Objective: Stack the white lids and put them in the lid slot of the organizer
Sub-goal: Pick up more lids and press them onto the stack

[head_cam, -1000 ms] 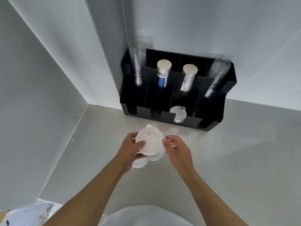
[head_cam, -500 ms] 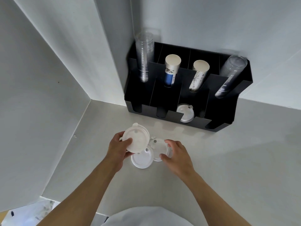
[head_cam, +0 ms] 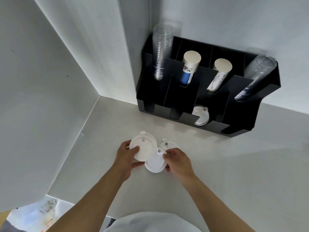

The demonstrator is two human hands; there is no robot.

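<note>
My left hand (head_cam: pixel 126 159) grips a small stack of white lids (head_cam: pixel 144 149), tilted up off the counter. Just right of it a white lid (head_cam: pixel 155 164) lies flat, and my right hand (head_cam: pixel 178 162) pinches its right rim. Another white lid (head_cam: pixel 168 144) lies behind, partly covered by my right fingers. The black organizer (head_cam: pixel 240 118) stands against the back wall. White lids (head_cam: pixel 200 115) sit in its third front slot from the left.
The organizer's rear slots hold clear cup stacks (head_cam: pixel 162 51) at both ends and two paper cup stacks (head_cam: pixel 190 67) in the middle. A white wall (head_cam: pixel 50 81) closes the left side. The counter (head_cam: pixel 234 164) stretches to the right.
My left hand has carried the lid stack left and down toward the counter. My right hand has moved off the stack and onto the flat lid beside it.
</note>
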